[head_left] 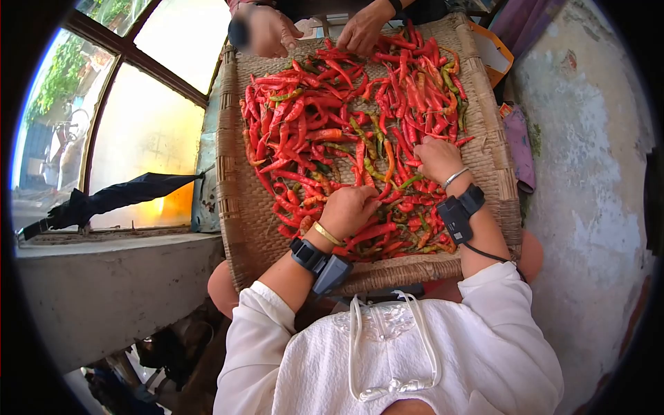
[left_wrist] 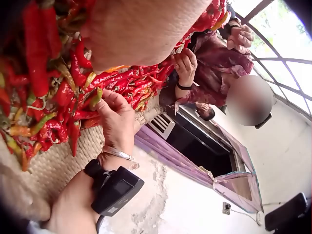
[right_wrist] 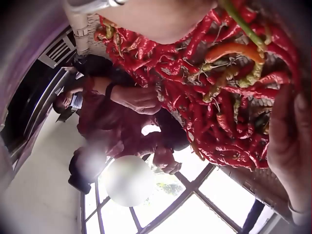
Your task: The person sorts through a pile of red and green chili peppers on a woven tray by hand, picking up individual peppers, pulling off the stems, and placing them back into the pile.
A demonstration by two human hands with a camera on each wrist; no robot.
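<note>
Red chili peppers (head_left: 297, 124), with some orange and green ones among them, lie spread in a woven basket tray (head_left: 232, 228). My left hand (head_left: 346, 211), with a gold bangle at its wrist, is low over the near middle of the chilies. Its fingertips point down into them, and I cannot tell whether they grip one. Farther right, my right hand (head_left: 438, 159), wearing a silver bangle, is at the right-hand part of the chilies. In the left wrist view, its thumb and finger pinch a yellow-green chili pepper (left_wrist: 96, 99).
Across the tray, another person's hand (head_left: 360, 29) reaches into the far chilies, and their other hand (head_left: 273, 33) hovers over the far left corner. A folded dark umbrella (head_left: 124, 197) leans by the window at left. The wall (head_left: 588, 138) stands close on the right.
</note>
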